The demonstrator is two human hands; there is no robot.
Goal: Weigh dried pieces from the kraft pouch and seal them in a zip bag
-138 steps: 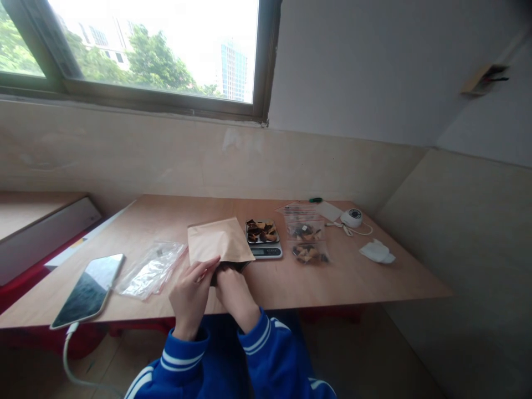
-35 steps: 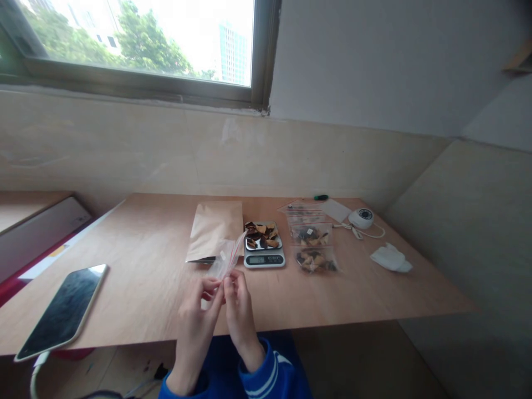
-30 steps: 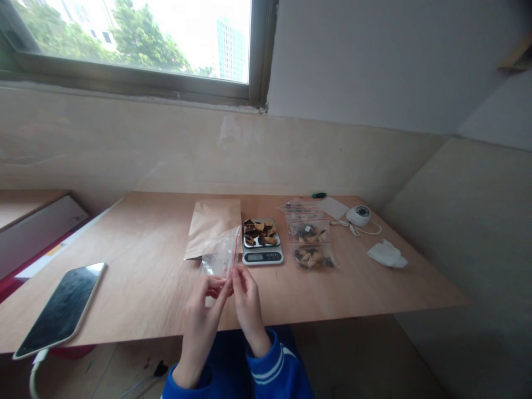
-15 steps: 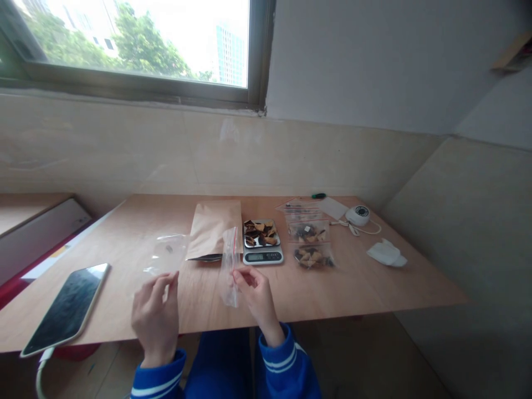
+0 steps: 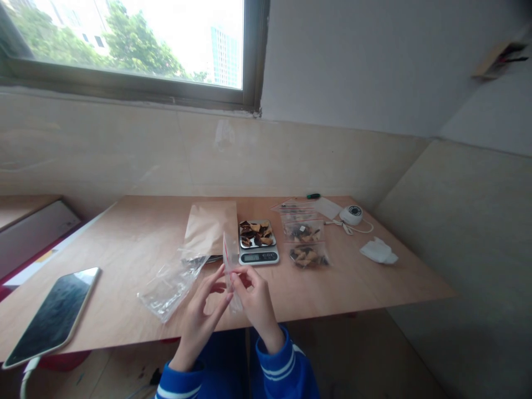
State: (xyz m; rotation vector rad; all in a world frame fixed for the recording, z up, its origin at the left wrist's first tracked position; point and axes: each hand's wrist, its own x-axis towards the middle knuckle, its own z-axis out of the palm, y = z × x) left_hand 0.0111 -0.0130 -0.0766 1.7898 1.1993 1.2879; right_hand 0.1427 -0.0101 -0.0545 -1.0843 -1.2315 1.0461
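Note:
Both hands meet over the near edge of the wooden table [image 5: 124, 238]. My right hand [image 5: 254, 293] pinches a small clear zip bag [image 5: 228, 256] with a red seal line, held upright. My left hand [image 5: 203, 316] touches the same bag from the left, fingers curled at its lower part. A stack of empty clear bags [image 5: 172, 280] lies on the table just left of my hands. Behind them lie a brown paper pouch [image 5: 211, 226] and a small digital scale [image 5: 255, 244] heaped with dark and orange dried pieces.
Two filled clear bags [image 5: 306, 244] lie right of the scale, with more bags, a green pen [image 5: 313, 196], a white round device [image 5: 351, 214] with cable and a crumpled white tissue [image 5: 377, 251] beyond. A phone [image 5: 52, 316] on a cable lies at the table's left front.
Half a second ago my left hand held the stack of bags out to the left. That stack now lies on the table and my left hand has come back to the single bag.

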